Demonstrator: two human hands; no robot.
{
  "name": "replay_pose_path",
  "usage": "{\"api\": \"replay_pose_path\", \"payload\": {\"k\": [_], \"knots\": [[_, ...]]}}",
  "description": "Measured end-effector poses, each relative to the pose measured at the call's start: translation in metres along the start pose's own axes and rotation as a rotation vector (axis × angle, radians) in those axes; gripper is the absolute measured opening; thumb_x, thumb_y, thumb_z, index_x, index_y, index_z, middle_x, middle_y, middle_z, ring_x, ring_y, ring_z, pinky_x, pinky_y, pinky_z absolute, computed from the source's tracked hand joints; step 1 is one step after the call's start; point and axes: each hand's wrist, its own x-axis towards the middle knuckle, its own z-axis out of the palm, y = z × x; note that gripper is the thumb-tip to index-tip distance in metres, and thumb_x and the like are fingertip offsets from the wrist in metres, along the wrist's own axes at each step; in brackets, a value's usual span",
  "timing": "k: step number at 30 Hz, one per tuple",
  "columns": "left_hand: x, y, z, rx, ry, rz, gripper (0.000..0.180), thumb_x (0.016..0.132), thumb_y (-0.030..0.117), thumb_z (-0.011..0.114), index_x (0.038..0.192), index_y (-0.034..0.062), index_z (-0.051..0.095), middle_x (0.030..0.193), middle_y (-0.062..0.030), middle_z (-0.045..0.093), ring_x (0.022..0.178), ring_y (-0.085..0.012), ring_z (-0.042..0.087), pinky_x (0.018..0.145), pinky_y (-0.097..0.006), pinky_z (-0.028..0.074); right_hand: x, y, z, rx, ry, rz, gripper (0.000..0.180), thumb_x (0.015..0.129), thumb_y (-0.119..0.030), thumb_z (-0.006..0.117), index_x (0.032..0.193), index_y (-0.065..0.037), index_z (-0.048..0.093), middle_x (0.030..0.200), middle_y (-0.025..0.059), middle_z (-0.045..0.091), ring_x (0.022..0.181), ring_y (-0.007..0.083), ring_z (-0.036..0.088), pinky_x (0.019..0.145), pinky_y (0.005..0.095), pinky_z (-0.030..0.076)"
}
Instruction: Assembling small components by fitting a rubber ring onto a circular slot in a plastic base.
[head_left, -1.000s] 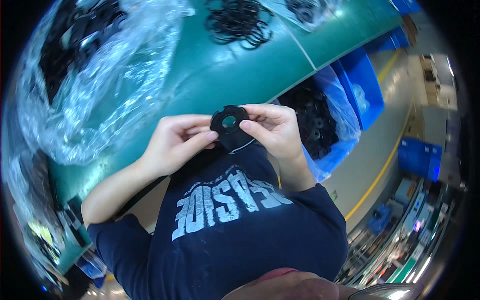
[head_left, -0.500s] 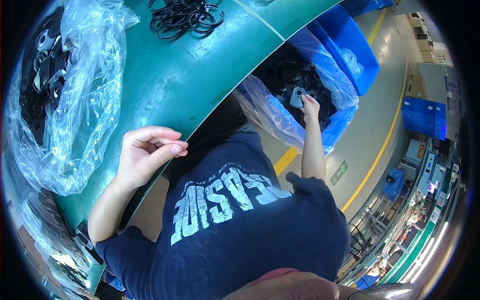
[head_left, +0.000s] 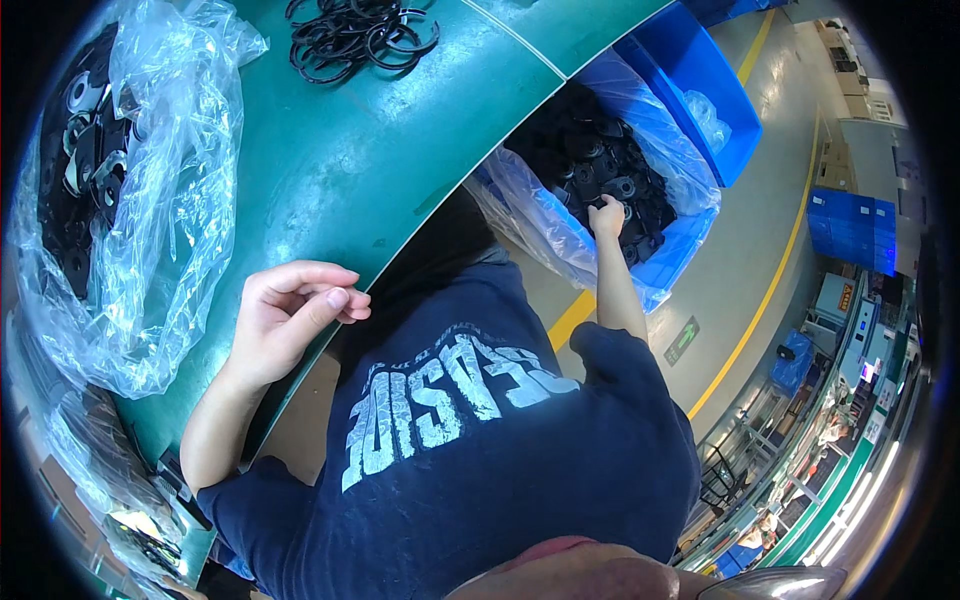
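Right hand (head_left: 606,215) in the blue bin (head_left: 690,130) right of table (head_left: 400,170), grip closed among black parts (head_left: 590,150), hold unclear; left hand (head_left: 290,315) at table edge, fingers curled, empty.

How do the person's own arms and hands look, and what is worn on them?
Both the left hand and the right hand are bare, without gloves. No rings or watch are visible. The forearms are uncovered; short sleeves of a dark navy T-shirt end near the elbows.

Black round parts (head_left: 600,165) heaped in plastic-lined blue bin (head_left: 700,120).
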Motion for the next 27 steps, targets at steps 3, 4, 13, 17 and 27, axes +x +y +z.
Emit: {"api": "replay_pose_path", "payload": {"k": [3, 4, 13, 17, 27], "knots": [[0.000, 0.002, 0.003, 0.036, -0.022, -0.005, 0.017, 0.089, 0.000, 0.054, 0.103, -0.0053, 0.060, 0.090, -0.0138, 0.067, 0.084, -0.0178, 0.065, 0.076, -0.028, 0.053, 0.017, 0.007, 0.006, -0.035, -0.059, 0.051, 0.055, 0.075, -0.027, 0.067, 0.126, -0.014, 0.051, 0.134, 0.0152, 0.043, 0.120, 0.0304, 0.045, 0.096, 0.0447, 0.040], [0.000, 0.002, 0.003, 0.057, -0.031, 0.008, 0.017, 0.089, 0.000, 0.054, 0.103, -0.0055, 0.060, 0.090, -0.0136, 0.067, 0.085, -0.0176, 0.065, 0.076, -0.028, 0.053, 0.017, 0.003, 0.003, -0.074, -0.064, 0.115, 0.059, 0.077, -0.029, 0.065, 0.131, -0.016, 0.046, 0.139, 0.0157, 0.037, 0.123, 0.0305, 0.042, 0.097, 0.0481, 0.039], [-0.007, 0.024, -0.008, 0.163, -0.138, 0.137, 0.017, 0.086, 0.003, 0.058, 0.101, -0.0041, 0.062, 0.090, -0.0130, 0.068, 0.082, -0.0158, 0.066, 0.074, -0.026, 0.052, -0.032, -0.095, -0.051, 0.279, -0.018, -0.251, 0.060, 0.073, -0.036, 0.069, 0.121, -0.004, 0.054, 0.119, 0.0216, 0.055, 0.109, 0.0350, 0.054, 0.094, 0.0382, 0.041], [-0.013, 0.042, -0.015, 0.218, -0.064, 0.322, 0.018, 0.085, 0.003, 0.060, 0.102, -0.0025, 0.062, 0.092, -0.0124, 0.068, 0.083, -0.0175, 0.066, 0.074, -0.027, 0.052, -0.058, -0.139, -0.080, 0.911, -0.470, -0.457, 0.033, 0.085, -0.006, 0.058, 0.116, 0.005, 0.053, 0.100, 0.0099, 0.063, 0.090, 0.0152, 0.059, 0.080, 0.0266, 0.046], [-0.026, 0.078, -0.181, 1.352, 1.076, 0.450, 0.037, 0.077, 0.016, 0.064, 0.111, 0.0027, 0.059, 0.110, -0.0161, 0.061, 0.102, -0.0313, 0.058, 0.089, -0.036, 0.045, -0.153, -0.237, -0.182, 0.792, -1.307, -0.819, 0.021, 0.081, 0.001, 0.060, 0.102, 0.005, 0.059, 0.095, 0.0111, 0.064, 0.084, 0.0150, 0.060, 0.078, 0.0277, 0.048]]}}
